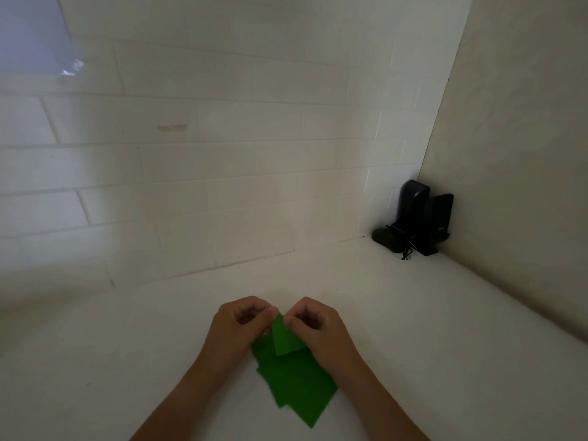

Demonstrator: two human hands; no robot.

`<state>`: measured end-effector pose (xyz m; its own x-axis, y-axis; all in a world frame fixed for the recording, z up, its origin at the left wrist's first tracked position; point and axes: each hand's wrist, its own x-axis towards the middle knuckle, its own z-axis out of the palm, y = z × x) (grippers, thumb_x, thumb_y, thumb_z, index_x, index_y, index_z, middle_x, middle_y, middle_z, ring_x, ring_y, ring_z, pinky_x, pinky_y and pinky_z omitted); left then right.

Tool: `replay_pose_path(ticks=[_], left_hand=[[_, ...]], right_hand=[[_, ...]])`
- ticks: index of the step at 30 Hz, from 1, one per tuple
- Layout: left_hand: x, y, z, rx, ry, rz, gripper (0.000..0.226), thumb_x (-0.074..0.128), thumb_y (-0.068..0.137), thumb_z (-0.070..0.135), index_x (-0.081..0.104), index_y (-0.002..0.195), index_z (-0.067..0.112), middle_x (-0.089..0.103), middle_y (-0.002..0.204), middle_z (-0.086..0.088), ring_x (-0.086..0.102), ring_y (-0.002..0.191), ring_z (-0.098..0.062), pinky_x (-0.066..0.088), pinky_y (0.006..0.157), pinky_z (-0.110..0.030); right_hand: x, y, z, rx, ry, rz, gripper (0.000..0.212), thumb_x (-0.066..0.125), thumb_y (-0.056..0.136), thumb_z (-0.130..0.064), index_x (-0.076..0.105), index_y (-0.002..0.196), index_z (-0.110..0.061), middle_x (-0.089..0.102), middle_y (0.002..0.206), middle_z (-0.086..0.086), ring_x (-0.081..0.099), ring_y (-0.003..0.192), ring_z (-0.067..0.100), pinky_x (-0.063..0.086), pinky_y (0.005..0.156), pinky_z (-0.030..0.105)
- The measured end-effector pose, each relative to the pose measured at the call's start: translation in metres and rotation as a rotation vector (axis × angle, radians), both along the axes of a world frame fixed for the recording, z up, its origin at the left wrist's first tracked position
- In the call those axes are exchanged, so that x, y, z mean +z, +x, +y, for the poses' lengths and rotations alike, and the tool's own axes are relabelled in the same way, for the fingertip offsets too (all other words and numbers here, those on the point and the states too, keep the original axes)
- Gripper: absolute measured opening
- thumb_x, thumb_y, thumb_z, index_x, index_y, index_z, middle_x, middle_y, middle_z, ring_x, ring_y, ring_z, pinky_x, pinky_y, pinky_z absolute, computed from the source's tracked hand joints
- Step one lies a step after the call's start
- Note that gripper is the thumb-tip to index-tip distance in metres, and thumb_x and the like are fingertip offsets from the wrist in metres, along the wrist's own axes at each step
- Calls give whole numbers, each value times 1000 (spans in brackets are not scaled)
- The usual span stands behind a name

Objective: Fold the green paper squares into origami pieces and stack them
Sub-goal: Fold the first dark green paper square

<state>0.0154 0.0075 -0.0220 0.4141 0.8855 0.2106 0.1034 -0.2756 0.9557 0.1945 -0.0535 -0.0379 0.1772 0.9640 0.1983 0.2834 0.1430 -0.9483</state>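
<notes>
Head view, sole view on record.

Item 1: your left hand (pixel 241 326), lower centre of the frame. Fingers were curled, thumb and fingertips pinching the upper left edge of the folded green piece (pixel 284 340).

Item 2: your right hand (pixel 315 324), just right of the left one. Fingers were curled likewise, thumb pinching the same piece at its upper right edge. The two hands sat close together over the piece, nearly meeting at its top corner.

Item 3: the folded green piece, held between both hands, lower centre of the frame, above the loose sheets. It showed a paler face and at least one fold; its final shape could not be told.

Item 4: green paper squares (pixel 297 386), a fanned, overlapping pile on the white tabletop (pixel 429 329), directly below the hands. Exact count could not be told.

Progress, as judged: you were early. One piece was mid-fold, the pile looked unfolded, and no stack of finished pieces was visible.

Item 5: black devices (pixel 416 218), right of the frame in the corner where the tiled wall (pixel 191 154) met the side wall, well apart from the paper.

Containers: none seen.
</notes>
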Motion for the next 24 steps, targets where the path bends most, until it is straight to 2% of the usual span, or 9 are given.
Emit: replay_pose_path(ticks=[5,7,12,18,21,24], left_hand=[[1,0,-2,-44,-7,28,17,72,93,9,77,77,13,73,72,-9,69,69,-23,53,68,-30],[2,1,-3,-48,-16,40,19,71,93,8,76,76,14,72,71,-8,68,68,-19,52,66,-26],[0,2,-2,-56,-9,48,19,66,99,11,78,84,12,73,74,-9,68,69,-15,53,68,-22],[1,4,-5,-51,-65,31,2,78,90,12,79,88,13,76,75,-8,71,69,-17,56,69,-23],[2,4,-5,-25,-62,26,5,78,89,8,81,86,12,77,75,-8,71,67,-15,54,66,-20],[3,3,-3,0,-67,14,9,77,89,6,81,85,13,78,77,-9,72,69,-18,55,67,-21]], right_hand=[[1,-2,-1,35,-21,-30,12,69,99,-27,70,89,-19,71,84,-4,67,80,11,54,74,25],[2,-2,-2,40,-15,-35,14,69,100,-27,70,89,-17,70,83,-4,66,79,10,53,72,24],[0,-2,-1,-2,4,-21,14,67,100,-25,70,87,-20,70,83,-1,65,78,13,54,73,33],[-3,-1,2,-81,31,51,12,70,99,-22,73,87,-18,73,84,2,68,79,14,56,74,33],[-2,-2,1,-82,29,63,12,70,98,-21,73,87,-18,73,85,2,69,82,19,58,76,33],[-3,-2,2,-76,15,41,12,68,99,-21,73,88,-19,73,86,2,70,86,25,59,79,40]])
